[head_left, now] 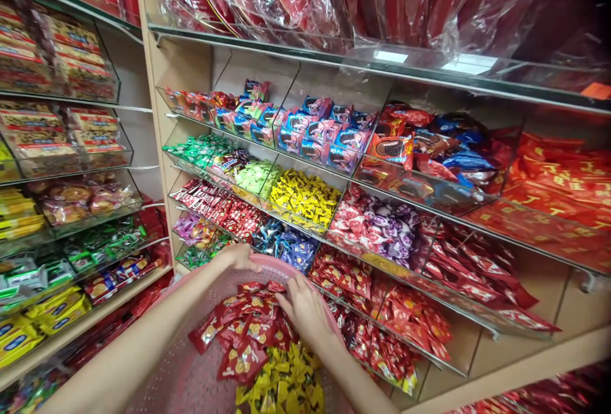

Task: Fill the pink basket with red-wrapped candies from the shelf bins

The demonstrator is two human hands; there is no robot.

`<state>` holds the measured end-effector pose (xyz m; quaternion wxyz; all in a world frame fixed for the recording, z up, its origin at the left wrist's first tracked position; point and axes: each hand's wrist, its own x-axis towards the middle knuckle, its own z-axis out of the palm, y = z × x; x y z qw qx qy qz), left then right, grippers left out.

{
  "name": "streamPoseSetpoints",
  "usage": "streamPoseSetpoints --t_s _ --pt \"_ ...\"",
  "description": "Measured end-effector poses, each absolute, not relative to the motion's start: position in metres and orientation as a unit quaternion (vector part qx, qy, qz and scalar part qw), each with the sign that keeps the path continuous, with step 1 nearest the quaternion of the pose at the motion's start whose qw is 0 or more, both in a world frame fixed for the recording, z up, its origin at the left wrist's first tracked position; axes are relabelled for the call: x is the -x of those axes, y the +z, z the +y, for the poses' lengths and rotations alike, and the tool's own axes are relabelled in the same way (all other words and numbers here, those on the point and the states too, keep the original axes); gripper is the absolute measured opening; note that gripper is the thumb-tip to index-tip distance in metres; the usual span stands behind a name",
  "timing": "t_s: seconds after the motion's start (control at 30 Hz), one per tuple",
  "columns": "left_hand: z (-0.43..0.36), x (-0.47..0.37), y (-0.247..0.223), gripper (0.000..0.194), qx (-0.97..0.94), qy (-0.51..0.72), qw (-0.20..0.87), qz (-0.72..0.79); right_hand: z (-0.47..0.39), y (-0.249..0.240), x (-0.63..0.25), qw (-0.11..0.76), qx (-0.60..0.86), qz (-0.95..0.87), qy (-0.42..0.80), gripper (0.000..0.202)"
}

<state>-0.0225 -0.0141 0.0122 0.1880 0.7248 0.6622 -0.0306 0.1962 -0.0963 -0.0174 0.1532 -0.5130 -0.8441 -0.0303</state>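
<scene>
- Head view: the thing in hand is the pink basket (191,379), low in front of the person, its near side cut off by the frame; below the tiered shelf bins.
- The left hand (243,257) is at the basket's far rim, its fingers curled over it and clamped on it.
- The right hand (308,309) reaches in by the far right side, fingers bent at the edge of the red packets (241,334); I cannot tell whether they are closed on one.
- From the right fingers, the red packets lie to the left and toward the person; that hand is the nearer.
- The red packets form a loose heap with no clear long axis, single ones pointing in mixed directions.
- The yellow packets (286,385) lie nearer the person than the right fingers, against the red heap.
- The basket's rim looks rounded, so no long axis shows; its opening faces up toward the person.
</scene>
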Motion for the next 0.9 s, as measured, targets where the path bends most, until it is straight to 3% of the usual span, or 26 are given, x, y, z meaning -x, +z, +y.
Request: streamPoseSetpoints --t_s 0.17,0.27,0.33,0.5,0.7,0.9 --pt "-0.014 0.032 -0.003 0.058 -0.710 -0.042 0.209 0.671 -0.058 -0.019 -0.265 0.266 0.559 -0.785 -0.002 0.027" --pt "-0.017 0.031 -0.004 0.059 -0.709 -0.051 0.211 0.671 -0.021 -0.028 -0.309 0.202 0.636 -0.743 -0.054 0.025" --pt "-0.018 0.026 0.001 0.059 -0.716 -0.048 0.205 0.666 0.001 -0.033 -0.327 0.138 0.686 -0.711 -0.072 0.035" --pt "-0.016 0.013 0.007 0.056 -0.720 -0.045 0.203 0.662 0.038 -0.044 -0.332 0.049 0.707 -0.706 -0.024 0.040" --pt "-0.018 0.006 -0.001 0.055 -0.713 -0.064 0.209 0.666 0.055 -0.061 -0.325 0.037 0.687 -0.725 0.009 0.047" --pt "-0.022 -0.007 0.012 0.055 -0.724 -0.060 0.191 0.660 0.052 -0.066 -0.346 0.098 0.701 -0.706 0.019 0.039"
